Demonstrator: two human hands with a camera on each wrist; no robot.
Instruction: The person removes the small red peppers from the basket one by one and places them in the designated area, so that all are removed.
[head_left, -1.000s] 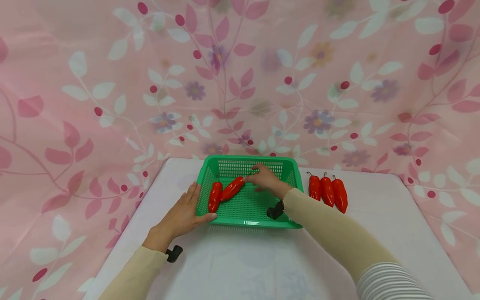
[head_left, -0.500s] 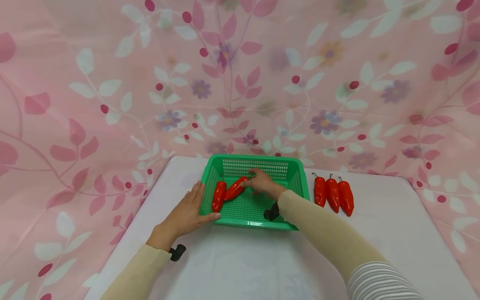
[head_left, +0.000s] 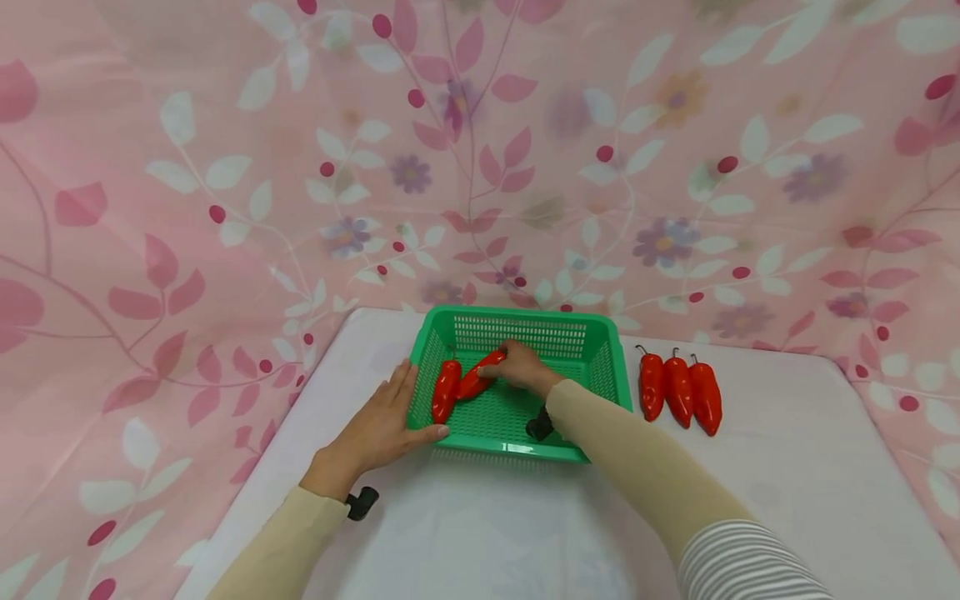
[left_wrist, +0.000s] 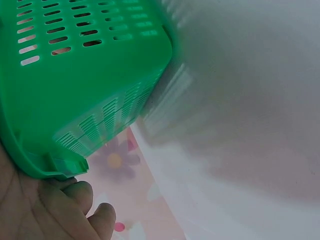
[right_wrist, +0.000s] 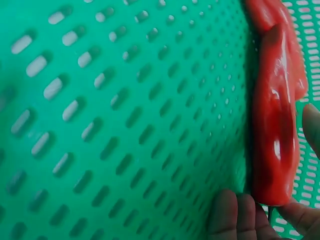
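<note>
In the head view a green plastic basket stands on the table. Two red peppers lie toward its left side: an upright-lying pepper and a slanted pepper. My right hand reaches inside, thumb and fingers around the slanted pepper's stem end. In the right wrist view, that pepper lies on the basket floor, fingertips by its stem and the thumb beside it. My left hand rests on the basket's front-left corner, fingers straight along the left side, thumb over the front rim.
Three more red peppers lie side by side on the white tabletop, right of the basket. A pink floral cloth hangs behind the table. Black wrist cameras sit on both wrists.
My right hand has moved slightly left and down onto the slanted pepper's stem end. The head view has shifted a little. My left hand stays on the basket corner.
</note>
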